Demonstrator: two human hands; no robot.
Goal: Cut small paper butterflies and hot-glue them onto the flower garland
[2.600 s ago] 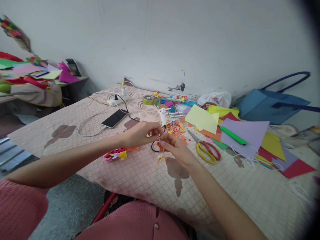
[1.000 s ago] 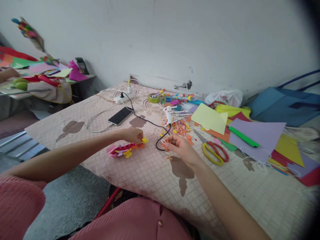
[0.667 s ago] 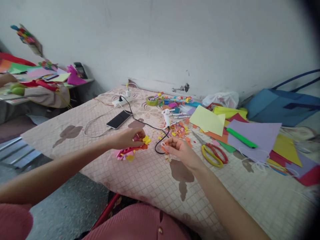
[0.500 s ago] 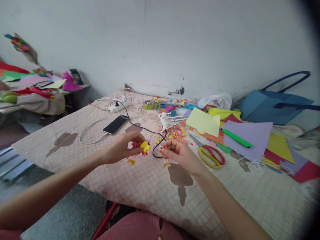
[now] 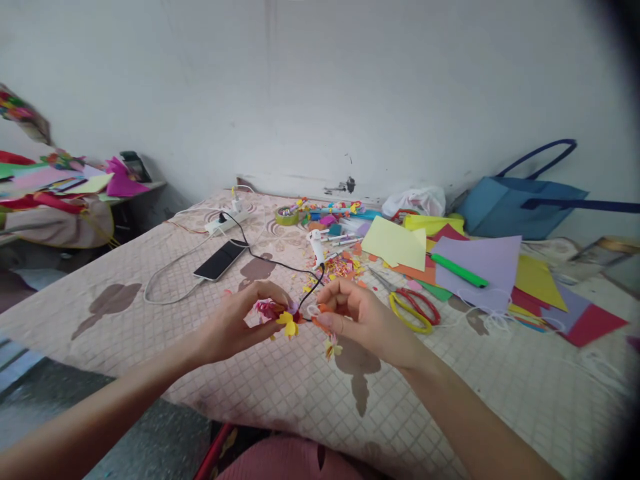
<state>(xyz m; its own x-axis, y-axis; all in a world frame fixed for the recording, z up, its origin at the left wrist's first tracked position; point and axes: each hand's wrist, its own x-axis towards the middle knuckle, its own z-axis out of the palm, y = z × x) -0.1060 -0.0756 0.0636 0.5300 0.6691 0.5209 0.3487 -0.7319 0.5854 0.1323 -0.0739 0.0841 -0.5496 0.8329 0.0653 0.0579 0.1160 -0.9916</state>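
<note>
A phone (image 5: 221, 259), fitted with a white cable (image 5: 161, 303), is laid near a power strip (image 5: 227, 224). A blue bag (image 5: 515, 210) is placed by the wall (image 5: 425, 93), where dark stains (image 5: 349, 184) are noted.

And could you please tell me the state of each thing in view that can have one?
Left hand: grip shut on flower cutouts
Right hand: grip shut on orange piece with white loop
Phone: screen dark, cable attached
Power strip: plugs inserted
Glue gun: set down, cord attached
Scissors: lying flat, apparently closed
Green tool: lying on lilac sheet
Blue bag: tilted
</note>
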